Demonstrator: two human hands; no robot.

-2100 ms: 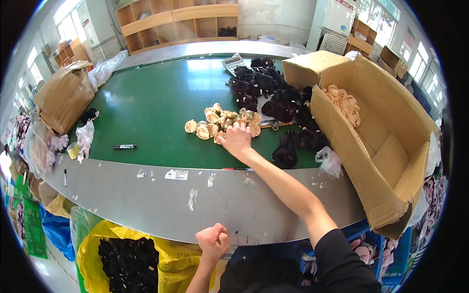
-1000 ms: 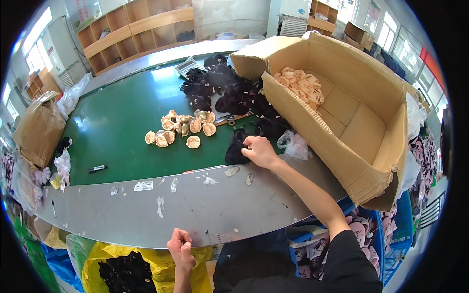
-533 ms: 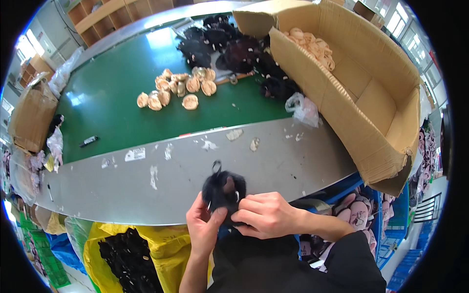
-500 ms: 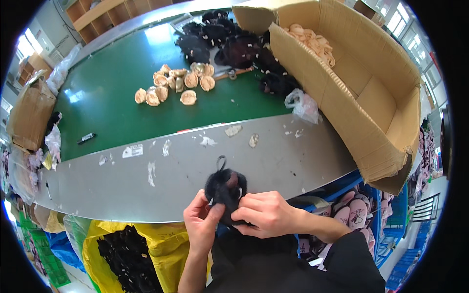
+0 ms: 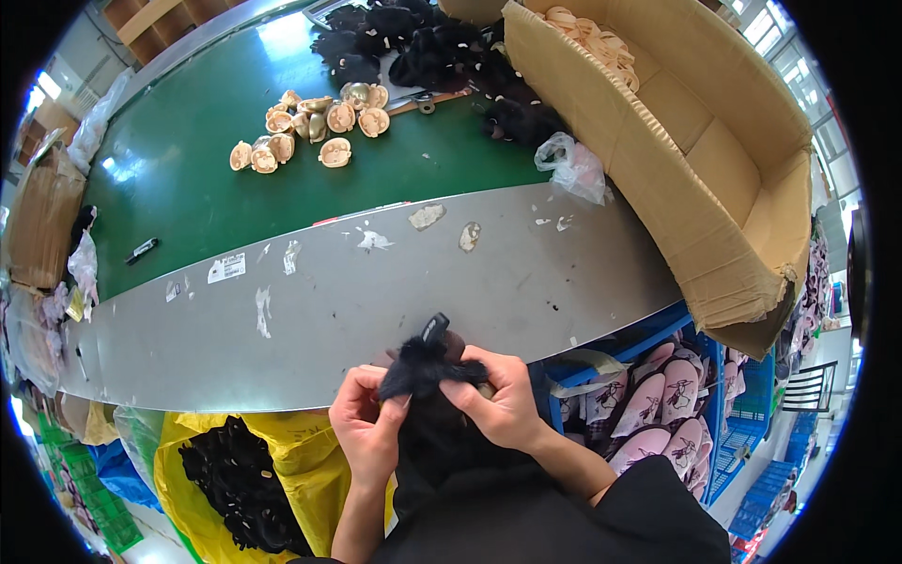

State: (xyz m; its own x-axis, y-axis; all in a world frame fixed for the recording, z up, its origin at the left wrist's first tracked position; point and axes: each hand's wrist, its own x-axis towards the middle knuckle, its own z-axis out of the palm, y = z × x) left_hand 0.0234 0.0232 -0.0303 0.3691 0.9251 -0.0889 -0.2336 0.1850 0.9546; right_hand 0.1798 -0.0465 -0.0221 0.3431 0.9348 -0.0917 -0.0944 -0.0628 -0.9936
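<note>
A small black furry plush piece hangs between my hands, just past the near edge of the steel counter strip. A black strap with a pale mark stands up from its top, and a brownish smooth patch shows behind the fur. My left hand pinches the left side between thumb and fingers. On the other side my right hand grips the fur, its thumb pressed on the front. My fingers hide part of the piece, and its underside blends into my dark clothing.
Peach and gold shell-like pieces lie on the green table, with black plush pieces behind. A large cardboard box stands right. Below are a yellow bag of black pieces and a blue crate of pink slippers.
The plush piece has been turned in my hands, and its strap now shows broad side up instead of as a thin loop. My right hand has shifted to its right side. The view has shifted.
</note>
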